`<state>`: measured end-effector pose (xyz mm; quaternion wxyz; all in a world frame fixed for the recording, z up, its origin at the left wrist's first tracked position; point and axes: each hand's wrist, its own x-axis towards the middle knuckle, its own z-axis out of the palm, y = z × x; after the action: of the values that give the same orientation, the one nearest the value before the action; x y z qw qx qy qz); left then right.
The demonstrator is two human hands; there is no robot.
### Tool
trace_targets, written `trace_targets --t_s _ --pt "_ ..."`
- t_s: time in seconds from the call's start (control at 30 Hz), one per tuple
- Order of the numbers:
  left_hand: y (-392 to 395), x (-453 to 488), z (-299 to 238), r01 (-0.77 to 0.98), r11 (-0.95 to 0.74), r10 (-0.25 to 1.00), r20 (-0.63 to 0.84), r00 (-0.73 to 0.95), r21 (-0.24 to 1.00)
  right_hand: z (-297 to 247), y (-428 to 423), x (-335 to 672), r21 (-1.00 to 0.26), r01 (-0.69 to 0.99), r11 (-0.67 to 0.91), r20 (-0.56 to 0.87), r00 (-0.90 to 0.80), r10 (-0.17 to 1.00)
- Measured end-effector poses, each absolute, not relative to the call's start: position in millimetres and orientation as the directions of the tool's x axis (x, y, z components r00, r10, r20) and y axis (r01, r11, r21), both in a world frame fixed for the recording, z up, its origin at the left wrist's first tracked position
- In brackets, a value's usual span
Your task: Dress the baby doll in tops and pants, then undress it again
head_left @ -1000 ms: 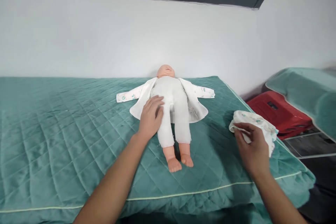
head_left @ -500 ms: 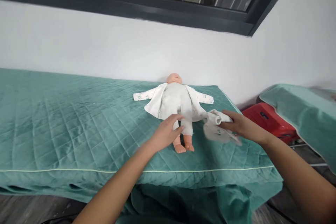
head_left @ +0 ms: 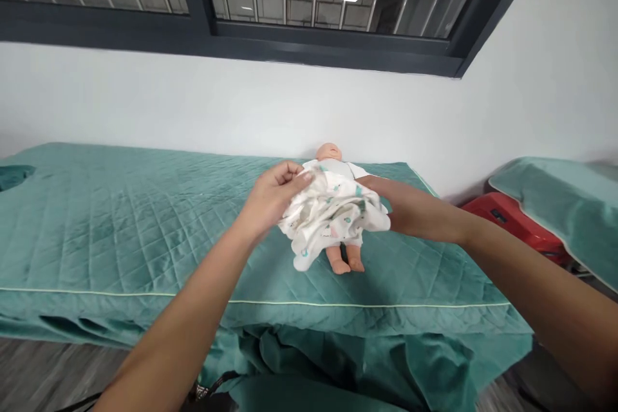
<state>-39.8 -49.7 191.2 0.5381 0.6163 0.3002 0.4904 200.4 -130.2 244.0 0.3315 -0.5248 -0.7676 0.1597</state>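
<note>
Both hands, left [head_left: 270, 196] and right [head_left: 392, 203], grip a bunched white printed baby garment [head_left: 333, 215] just above the pink baby doll [head_left: 329, 153] lying on the teal quilted bed [head_left: 120, 219]. The garment seems mid-unfolding, and its opening needs finding.

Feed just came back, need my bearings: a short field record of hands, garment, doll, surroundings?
left hand: pinches printed garment's top edge
right hand: at garment's right side, fingers hidden by cloth
printed garment: white, bunched, held over doll's body
doll: on its back, head toward wall, bare feet showing
bed: teal quilted cover under doll
right of bed: red object, partly in view
</note>
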Motion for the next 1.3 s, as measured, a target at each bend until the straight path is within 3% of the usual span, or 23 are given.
trace_targets --t_s 0.1,0.13,0.27,0.4,0.53,0.7,0.77,0.83,0.9,0.97,1.1,1.2,1.3 --pt "-48.7 -40.4 222.1 -0.186 -0.324 0.864 0.37 0.342 0.928 248.9 -129.5 193.5 -0.568 0.676 0.47 0.232 -0.416 0.879" --pt "-49.3 -39.2 232.5 -0.191 -0.363 0.845 0.409 0.345 0.912 252.4 -130.2 189.3 -0.554 0.66 0.507 0.256 -0.445 0.858" --pt "-57.3 -31.8 273.7 -0.23 -0.462 0.773 0.516 0.368 0.856 271.1 -135.3 167.0 -0.374 0.629 0.682 0.516 -0.47 0.717" --pt "-67.8 -25.8 310.2 -0.255 -0.466 0.772 0.53 0.352 0.848 290.3 -137.2 151.5 -0.158 0.708 0.688 0.665 -0.439 0.604" --pt "-70.3 -27.0 330.9 -0.013 -0.623 0.725 0.583 0.367 0.782 307.5 -136.6 156.2 -0.013 0.783 0.621 0.622 -0.48 0.618" --pt "-63.1 -41.7 333.5 0.496 -0.688 0.716 0.606 0.347 0.53 328.1 -144.8 181.4 0.166 0.866 0.472 0.398 -0.497 0.771" --pt "-58.9 -47.7 331.0 0.671 -0.625 0.741 0.572 0.351 0.398 335.6 -149.2 192.4 0.129 0.89 0.437 0.335 -0.454 0.826" --pt "-56.7 -50.8 328.5 0.772 -0.557 0.775 0.524 0.353 0.304 342.2 -153.1 201.2 0.0 0.896 0.445 0.307 -0.423 0.852" --pt "-58.8 -50.4 326.6 0.773 -0.55 0.799 0.468 0.377 0.317 347.2 -156.8 206.4 -0.158 0.873 0.462 0.323 -0.397 0.859" --pt "-66.6 -46.2 324.9 0.655 -0.618 0.78 0.441 0.443 0.435 350.1 -160.3 207.7 -0.28 0.839 0.467 0.379 -0.351 0.856" --pt "-92.5 -29.5 317.2 0.211 -0.754 0.616 0.557 0.557 0.622 350.1 -165.6 203.7 -0.414 0.77 0.486 0.509 -0.246 0.825" --pt "-108.0 -14.1 307.2 -0.027 -0.686 0.514 0.512 0.688 0.727 348.8 -168.0 200.7 -0.494 0.714 0.496 0.568 -0.167 0.806" --pt "-112.5 -3.1 297.7 -0.058 -0.582 0.512 0.42 0.75 0.811 347.6 -170.6 202.5 -0.594 0.65 0.474 0.545 -0.109 0.831"
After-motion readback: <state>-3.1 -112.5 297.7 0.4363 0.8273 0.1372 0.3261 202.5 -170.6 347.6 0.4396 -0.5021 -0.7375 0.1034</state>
